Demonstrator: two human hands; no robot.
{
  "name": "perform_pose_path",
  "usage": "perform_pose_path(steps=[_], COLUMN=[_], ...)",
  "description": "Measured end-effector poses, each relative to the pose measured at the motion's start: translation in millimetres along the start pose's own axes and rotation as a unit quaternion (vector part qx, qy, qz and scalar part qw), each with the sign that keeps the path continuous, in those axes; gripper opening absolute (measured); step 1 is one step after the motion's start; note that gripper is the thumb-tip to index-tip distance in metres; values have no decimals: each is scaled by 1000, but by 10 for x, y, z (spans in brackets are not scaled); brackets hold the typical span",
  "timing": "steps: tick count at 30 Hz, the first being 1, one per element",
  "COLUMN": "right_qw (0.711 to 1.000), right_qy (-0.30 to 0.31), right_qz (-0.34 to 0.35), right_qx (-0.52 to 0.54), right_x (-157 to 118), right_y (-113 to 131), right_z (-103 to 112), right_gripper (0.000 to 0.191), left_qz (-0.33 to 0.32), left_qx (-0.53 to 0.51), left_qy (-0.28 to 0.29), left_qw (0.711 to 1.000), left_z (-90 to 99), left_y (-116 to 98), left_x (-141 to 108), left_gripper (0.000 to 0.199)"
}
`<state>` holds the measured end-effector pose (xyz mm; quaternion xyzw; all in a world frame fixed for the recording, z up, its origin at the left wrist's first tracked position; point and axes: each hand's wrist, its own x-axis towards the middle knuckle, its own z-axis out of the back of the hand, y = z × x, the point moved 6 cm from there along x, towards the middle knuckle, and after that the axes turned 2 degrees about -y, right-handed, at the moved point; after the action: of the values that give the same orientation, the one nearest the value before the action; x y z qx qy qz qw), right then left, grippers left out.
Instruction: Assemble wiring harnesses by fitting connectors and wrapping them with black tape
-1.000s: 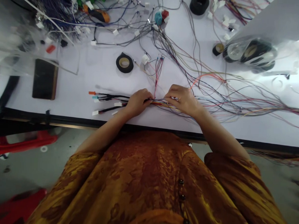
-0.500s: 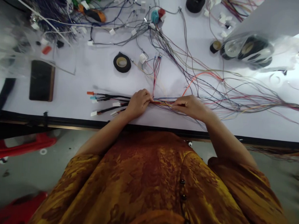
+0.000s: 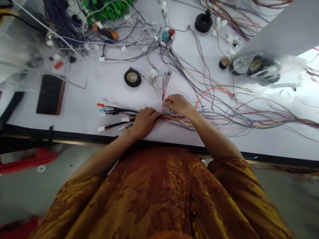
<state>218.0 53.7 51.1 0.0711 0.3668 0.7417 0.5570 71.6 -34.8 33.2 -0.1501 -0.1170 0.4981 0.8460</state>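
A long bundle of coloured wires [image 3: 217, 118] runs along the table near its front edge. My left hand [image 3: 145, 121] is closed over this bundle where several wrapped black branches [image 3: 120, 111] come out to the left. Those branches end in orange, light blue and white connectors [image 3: 101, 128]. My right hand [image 3: 177, 103] pinches a short branch of thin reddish wires [image 3: 165, 85] close to where it leaves the bundle. That branch points away from me, with small metal terminals at its far end. The fingertips partly hide the wires they grip.
Beyond the hands lies a roll of black tape [image 3: 132, 77]. A phone [image 3: 50, 94] rests at the left. More wires, a cutter with an orange handle [image 3: 107, 33], tape rolls [image 3: 203, 22] and a plastic bag of rolls [image 3: 264, 69] lie farther back.
My right hand has moved left from the long bundle to the short reddish branch. My left hand stays on the bundle, its fingers a little flatter. The camera view has shifted slightly.
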Motion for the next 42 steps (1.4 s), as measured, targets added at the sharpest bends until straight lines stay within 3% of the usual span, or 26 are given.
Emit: perform_pose_path(steps=[4,8,13,19,24,27,29,31,33,34,35,37,40,42], right_qw=[998,992,985,974,983,985,966,928,893,885,884,894,901,916], right_qy=[-59,-28,-65,-104,-99,-61,-4,53,90,103,116,142,168,113], right_qz=[22,116,126,164,148,127,123,128,144,152,159,178,205,204], right_qx=[8,-32,-104,-115,-40,99,229,346,417,428,423,386,343,328], right_x=[202,366,847,1346,1317,1073,857,643,469,402,349,268,180,167], right_y=[191,520,704,861,943,901,842,791,775,786,812,909,1075,1087], right_z=[-141,-350,-408,-503,-365,-132,14,134,217,235,236,205,164,223], right_gripper=[16,28,36,29,28,37,41,39,36,34,33,29,23,23], left_qz=[-14,-44,-80,-90,-78,-67,-61,-38,20,76,100,103,101,115], left_qx=[8,8,-7,-12,-30,-96,-152,-188,-242,-299,-361,-412,-411,-387], left_qy=[-14,-27,3,8,-17,-46,-65,-94,-161,-215,-256,-254,-213,-207], left_qw=[1000,999,997,996,996,992,984,977,957,927,891,869,881,891], left_z=[-92,-158,-176,-165,-190,-141,-37,147,429,589,737,957,1179,1272], left_y=[46,70,50,56,80,72,76,133,285,415,511,599,646,688], left_x=[-40,-36,-30,-40,-60,-74,-81,-72,-43,-33,-13,99,270,324], left_gripper=[33,31,32,31,31,24,15,15,20,21,26,42,47,43])
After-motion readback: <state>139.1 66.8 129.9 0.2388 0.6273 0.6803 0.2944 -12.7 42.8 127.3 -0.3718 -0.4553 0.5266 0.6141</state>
